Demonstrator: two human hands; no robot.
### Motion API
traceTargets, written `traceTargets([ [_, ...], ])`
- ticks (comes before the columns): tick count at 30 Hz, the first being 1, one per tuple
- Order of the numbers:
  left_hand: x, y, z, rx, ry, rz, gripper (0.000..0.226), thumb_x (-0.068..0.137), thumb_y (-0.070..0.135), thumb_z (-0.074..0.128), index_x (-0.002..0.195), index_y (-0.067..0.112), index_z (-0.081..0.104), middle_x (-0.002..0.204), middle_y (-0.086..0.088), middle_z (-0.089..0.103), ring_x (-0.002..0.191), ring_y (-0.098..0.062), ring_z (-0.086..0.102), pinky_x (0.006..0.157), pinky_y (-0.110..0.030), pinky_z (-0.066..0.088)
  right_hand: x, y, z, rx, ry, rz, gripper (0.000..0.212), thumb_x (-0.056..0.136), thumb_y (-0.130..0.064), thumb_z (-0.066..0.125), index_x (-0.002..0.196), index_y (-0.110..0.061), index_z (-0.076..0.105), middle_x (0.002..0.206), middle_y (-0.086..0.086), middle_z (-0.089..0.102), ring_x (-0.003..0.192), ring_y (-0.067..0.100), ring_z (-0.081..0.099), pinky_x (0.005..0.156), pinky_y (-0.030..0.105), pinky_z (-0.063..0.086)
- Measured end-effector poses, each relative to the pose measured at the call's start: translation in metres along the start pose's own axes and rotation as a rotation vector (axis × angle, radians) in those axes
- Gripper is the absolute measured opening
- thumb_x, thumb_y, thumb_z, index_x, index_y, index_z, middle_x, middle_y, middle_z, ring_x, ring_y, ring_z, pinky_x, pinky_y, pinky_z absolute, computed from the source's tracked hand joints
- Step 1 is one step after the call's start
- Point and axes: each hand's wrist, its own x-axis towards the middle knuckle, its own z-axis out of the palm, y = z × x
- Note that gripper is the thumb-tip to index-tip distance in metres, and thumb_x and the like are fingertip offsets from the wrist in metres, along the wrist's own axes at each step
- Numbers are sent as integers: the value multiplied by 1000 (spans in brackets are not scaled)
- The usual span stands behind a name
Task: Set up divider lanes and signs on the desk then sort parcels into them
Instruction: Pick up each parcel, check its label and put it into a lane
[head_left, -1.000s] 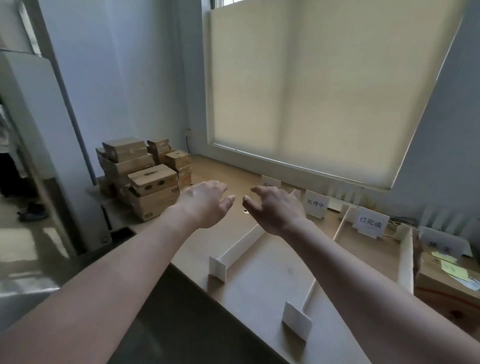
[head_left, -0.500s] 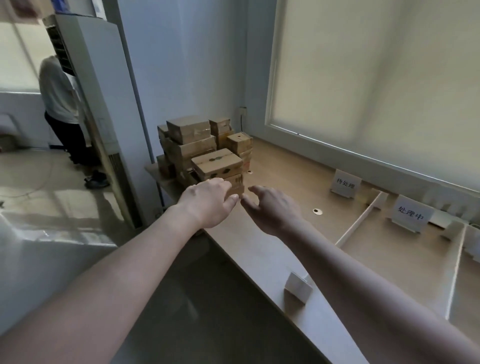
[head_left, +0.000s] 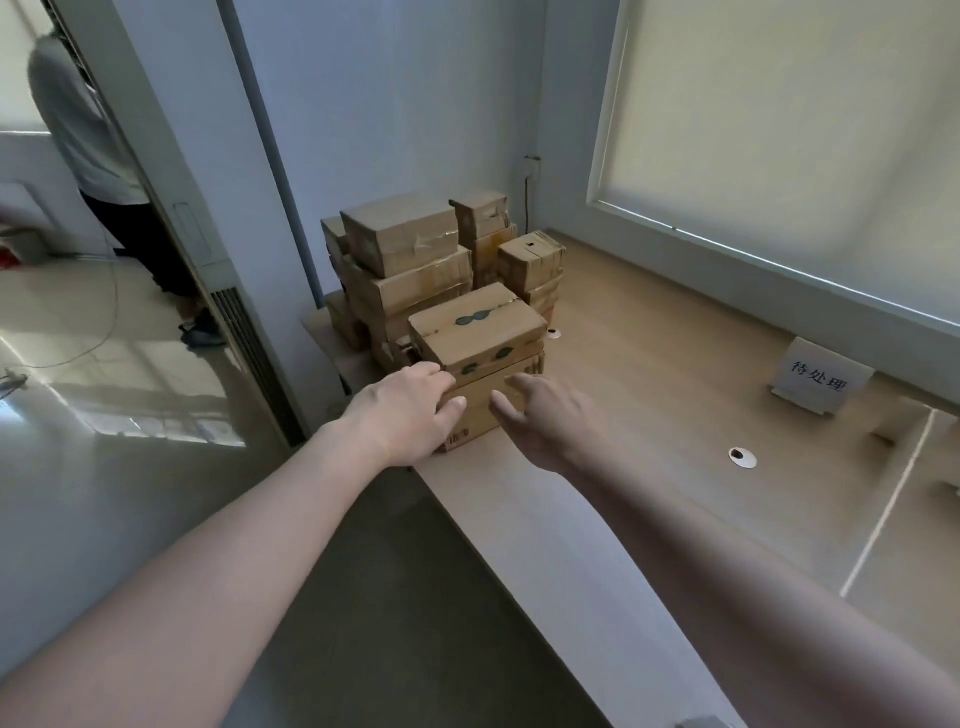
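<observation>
Cardboard parcels (head_left: 447, 291) sit unsorted mid-frame, sign (head_left: 815, 383) and divider (head_left: 891, 501) already placed at right; my left hand (head_left: 402, 413) and right hand (head_left: 545, 415) reach open-fingered, gripping nothing yet.

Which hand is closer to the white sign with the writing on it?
The right hand. It reaches over the desk edge at the stacked boxes, with bare desk between it and the white sign off to its right. The left hand is farther left, against the front of the boxes.

The parcels (head_left: 478, 332) are matt brown cardboard, seamed with glossy tape. The tabletop (head_left: 649, 395) looks like smooth, pale wood laminate. The sign (head_left: 818, 383) is white paper or card. The floor (head_left: 104, 395) at left is glossy, mirror-like tile.
</observation>
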Motion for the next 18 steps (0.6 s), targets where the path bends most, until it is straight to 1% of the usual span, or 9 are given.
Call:
traceTargets([
  [6, 100, -78, 11, -24, -59, 80, 52, 109, 47, 32, 155, 25, 41, 166, 3, 30, 151, -20, 32, 117, -43, 37, 98, -14, 48, 63, -22, 134, 57, 101, -62, 31, 124, -22, 64, 120, 5, 70, 101, 24, 66, 84, 40, 59],
  [9, 147, -119, 16, -35, -104, 144, 52, 109, 47, 32, 155, 25, 41, 166, 3, 30, 151, -20, 32, 118, -43, 36, 136, -26, 66, 38, -46, 225, 54, 104, -60, 33, 134, -23, 59, 125, 6, 68, 107, 24, 65, 80, 33, 52],
  [12, 188, -155, 19, -50, -151, 212, 52, 109, 48, 33, 155, 25, 41, 165, 3, 32, 150, -21, 34, 119, -45, 37, 168, -43, 81, 48, -71, 312, 55, 105, -57, 33, 142, -23, 54, 135, 6, 64, 117, 25, 62, 79, 31, 49],
  [18, 257, -192, 25, -48, -221, 326, 53, 108, 48, 34, 155, 24, 42, 165, 5, 33, 149, -21, 35, 120, -46, 37, 211, -50, 108, 56, -70, 496, 59, 104, -57, 33, 146, -19, 50, 142, 7, 59, 125, 27, 57, 95, 40, 49],
])
